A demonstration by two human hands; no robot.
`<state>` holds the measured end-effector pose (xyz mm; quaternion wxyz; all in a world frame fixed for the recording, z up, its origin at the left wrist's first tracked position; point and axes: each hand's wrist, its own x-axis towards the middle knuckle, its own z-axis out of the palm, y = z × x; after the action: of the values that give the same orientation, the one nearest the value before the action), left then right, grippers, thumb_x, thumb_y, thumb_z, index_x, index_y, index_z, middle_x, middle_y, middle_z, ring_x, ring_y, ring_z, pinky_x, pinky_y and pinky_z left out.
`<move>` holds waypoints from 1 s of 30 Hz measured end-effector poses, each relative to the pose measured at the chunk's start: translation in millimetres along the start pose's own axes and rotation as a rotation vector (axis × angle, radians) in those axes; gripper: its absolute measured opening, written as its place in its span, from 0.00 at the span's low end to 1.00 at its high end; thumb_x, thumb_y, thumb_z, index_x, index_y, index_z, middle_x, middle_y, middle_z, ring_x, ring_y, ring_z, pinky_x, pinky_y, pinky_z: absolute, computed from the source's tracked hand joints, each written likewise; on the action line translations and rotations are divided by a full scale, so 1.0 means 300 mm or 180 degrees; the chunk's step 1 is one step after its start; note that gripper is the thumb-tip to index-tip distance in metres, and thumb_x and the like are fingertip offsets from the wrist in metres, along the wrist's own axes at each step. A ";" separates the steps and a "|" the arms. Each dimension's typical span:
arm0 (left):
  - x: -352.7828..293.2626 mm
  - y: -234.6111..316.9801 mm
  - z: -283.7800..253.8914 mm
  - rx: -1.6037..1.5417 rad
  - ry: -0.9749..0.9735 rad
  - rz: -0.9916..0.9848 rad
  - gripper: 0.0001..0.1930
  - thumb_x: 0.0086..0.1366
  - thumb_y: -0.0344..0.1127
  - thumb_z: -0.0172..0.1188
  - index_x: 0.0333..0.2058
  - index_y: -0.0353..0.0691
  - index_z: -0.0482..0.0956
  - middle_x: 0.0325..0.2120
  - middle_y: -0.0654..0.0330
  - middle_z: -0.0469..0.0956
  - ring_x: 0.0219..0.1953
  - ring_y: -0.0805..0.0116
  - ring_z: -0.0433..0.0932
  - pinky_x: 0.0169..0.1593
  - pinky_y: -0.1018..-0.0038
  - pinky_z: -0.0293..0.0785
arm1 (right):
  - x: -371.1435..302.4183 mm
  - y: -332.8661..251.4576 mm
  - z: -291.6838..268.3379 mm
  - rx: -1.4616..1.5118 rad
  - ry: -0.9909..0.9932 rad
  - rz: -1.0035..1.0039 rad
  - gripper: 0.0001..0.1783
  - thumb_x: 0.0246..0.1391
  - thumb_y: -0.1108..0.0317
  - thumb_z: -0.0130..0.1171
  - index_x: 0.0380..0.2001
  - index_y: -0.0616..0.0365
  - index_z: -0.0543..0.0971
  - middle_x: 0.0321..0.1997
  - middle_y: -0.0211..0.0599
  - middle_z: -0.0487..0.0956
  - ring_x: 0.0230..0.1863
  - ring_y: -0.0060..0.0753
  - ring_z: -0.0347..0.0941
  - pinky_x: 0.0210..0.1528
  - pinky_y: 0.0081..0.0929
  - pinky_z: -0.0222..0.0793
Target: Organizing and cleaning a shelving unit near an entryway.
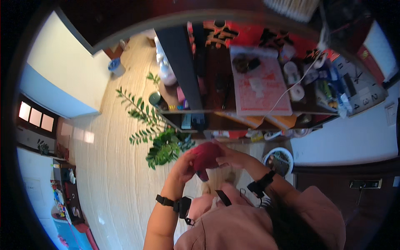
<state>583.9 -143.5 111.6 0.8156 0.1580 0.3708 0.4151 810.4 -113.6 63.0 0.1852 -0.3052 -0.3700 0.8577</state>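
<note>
Hands meet at the middle of the view, both closed on a dark red cloth held up in the air in front of the person. The left hand cups it from the left and below, fingers curled into the fabric; the right hand pinches its right edge, fingers lying across the top. The cloth is bunched into a rounded lump with a small tail hanging under it, so I cannot tell what kind of piece it is. Both wrists carry black straps. To handle it well, my judgement is that each hand should find a true edge or corner before drawing apart, keeping the pull even so the bundle opens without twisting or slipping from the lighter right-hand pinch. Just beyond the hands, to the left, stands a leafy green plant with long fronds over the pale wood floor. Farther off is a dark table crowded with small things: a red patterned mat, a white cable, a pump bottle, a green cup. To the right of the hands a round white bin sits on the floor near a white wall. Pink clothing fills the near edge.
</note>
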 end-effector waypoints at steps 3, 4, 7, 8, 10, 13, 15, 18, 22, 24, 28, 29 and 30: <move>0.016 0.019 0.030 -0.0081 -0.0010 -0.0047 0.20 0.61 0.21 0.48 0.53 0.35 0.67 0.47 0.53 0.74 0.47 0.59 0.76 0.50 0.67 0.75 | -0.034 -0.075 0.043 -0.0122 0.0242 -0.0322 0.47 0.50 0.75 0.60 0.67 0.41 0.45 0.61 0.38 0.63 0.59 0.35 0.64 0.54 0.38 0.69; 0.025 0.020 0.006 0.0003 -0.0031 -0.0015 0.20 0.61 0.20 0.48 0.53 0.35 0.67 0.47 0.54 0.74 0.47 0.59 0.76 0.49 0.66 0.76 | -0.045 -0.124 0.095 -0.0053 0.0454 -0.0096 0.42 0.50 0.75 0.60 0.65 0.46 0.51 0.59 0.37 0.65 0.58 0.35 0.65 0.54 0.36 0.69; 0.001 0.083 0.073 0.0643 -0.0037 -0.0206 0.19 0.62 0.26 0.54 0.52 0.38 0.68 0.45 0.58 0.75 0.45 0.65 0.76 0.48 0.66 0.76 | -0.108 -0.165 0.194 -0.0800 0.1100 -0.0824 0.33 0.50 0.77 0.58 0.59 0.55 0.61 0.52 0.38 0.71 0.52 0.30 0.68 0.55 0.29 0.66; -0.009 0.128 0.102 0.0722 -0.0140 -0.0155 0.19 0.62 0.26 0.54 0.52 0.38 0.68 0.45 0.58 0.75 0.45 0.65 0.76 0.48 0.66 0.76 | -0.118 -0.171 0.184 -0.0765 0.1128 -0.0930 0.31 0.50 0.77 0.57 0.58 0.55 0.62 0.51 0.37 0.72 0.52 0.30 0.68 0.54 0.28 0.66; -0.042 0.216 0.125 0.1834 -0.0140 -0.0252 0.21 0.63 0.31 0.56 0.54 0.39 0.67 0.42 0.63 0.76 0.41 0.71 0.77 0.43 0.74 0.75 | -0.175 -0.301 0.236 -0.1257 0.0936 -0.1079 0.30 0.49 0.77 0.57 0.57 0.55 0.64 0.50 0.37 0.72 0.51 0.29 0.69 0.53 0.28 0.67; -0.083 0.345 0.127 0.2063 -0.0281 -0.0127 0.18 0.62 0.34 0.59 0.50 0.40 0.71 0.36 0.64 0.76 0.34 0.74 0.77 0.36 0.76 0.75 | -0.312 -0.523 0.370 -0.2239 0.1038 -0.1483 0.30 0.47 0.78 0.57 0.56 0.55 0.67 0.50 0.36 0.73 0.51 0.28 0.70 0.53 0.27 0.67; -0.114 0.414 0.058 0.2176 -0.0176 0.0004 0.17 0.63 0.35 0.58 0.49 0.40 0.71 0.36 0.63 0.76 0.32 0.75 0.77 0.32 0.79 0.73 | -0.390 -0.717 0.557 -0.2359 0.1693 -0.1768 0.27 0.49 0.75 0.57 0.55 0.55 0.67 0.48 0.34 0.74 0.49 0.26 0.70 0.52 0.26 0.67; -0.146 0.509 -0.034 0.2404 0.0012 0.0046 0.14 0.62 0.36 0.59 0.46 0.40 0.74 0.35 0.66 0.76 0.31 0.77 0.76 0.30 0.81 0.72 | -0.385 -0.951 0.692 -0.1844 0.2041 -0.3063 0.26 0.52 0.73 0.56 0.55 0.56 0.66 0.47 0.34 0.75 0.47 0.27 0.71 0.50 0.25 0.68; -0.073 0.669 -0.074 0.2903 0.0248 0.1269 0.15 0.60 0.41 0.61 0.41 0.38 0.76 0.28 0.67 0.76 0.24 0.79 0.72 0.27 0.83 0.68 | -0.332 -1.283 0.851 -0.2135 0.2210 -0.4185 0.24 0.54 0.69 0.56 0.55 0.58 0.68 0.44 0.35 0.77 0.43 0.26 0.74 0.43 0.24 0.71; -0.041 0.770 0.006 0.3201 0.0569 0.2153 0.16 0.61 0.42 0.60 0.42 0.36 0.75 0.30 0.65 0.76 0.28 0.78 0.72 0.32 0.82 0.68 | -0.215 -1.380 0.843 -0.2965 0.2524 -0.3782 0.23 0.54 0.64 0.57 0.53 0.57 0.70 0.41 0.35 0.78 0.40 0.25 0.75 0.38 0.23 0.72; -0.062 0.978 0.204 0.2752 0.0037 0.3711 0.24 0.67 0.42 0.52 0.57 0.38 0.65 0.45 0.59 0.71 0.45 0.72 0.69 0.48 0.76 0.66 | 0.064 -1.424 0.809 -0.5900 0.2436 -0.1766 0.31 0.51 0.41 0.55 0.42 0.60 0.78 0.44 0.47 0.77 0.46 0.43 0.74 0.48 0.37 0.69; -0.090 1.007 0.250 0.2546 -0.0161 0.3691 0.25 0.68 0.43 0.48 0.60 0.38 0.61 0.49 0.58 0.69 0.48 0.72 0.68 0.50 0.75 0.64 | 0.085 -1.393 0.844 -0.6096 0.1819 -0.1125 0.38 0.50 0.36 0.52 0.49 0.60 0.75 0.54 0.53 0.71 0.56 0.48 0.67 0.57 0.39 0.62; -0.115 1.031 0.288 0.2344 -0.0381 0.3673 0.27 0.70 0.45 0.44 0.63 0.37 0.57 0.53 0.57 0.67 0.50 0.72 0.67 0.53 0.74 0.63 | 0.096 -1.343 0.836 -0.6223 0.1898 -0.1436 0.43 0.50 0.34 0.50 0.54 0.62 0.70 0.62 0.57 0.61 0.63 0.50 0.59 0.63 0.38 0.55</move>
<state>461.3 20.6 361.4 0.3763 0.6198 0.2986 0.6206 660.1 36.3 488.6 0.0972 -0.4450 -0.8900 0.0204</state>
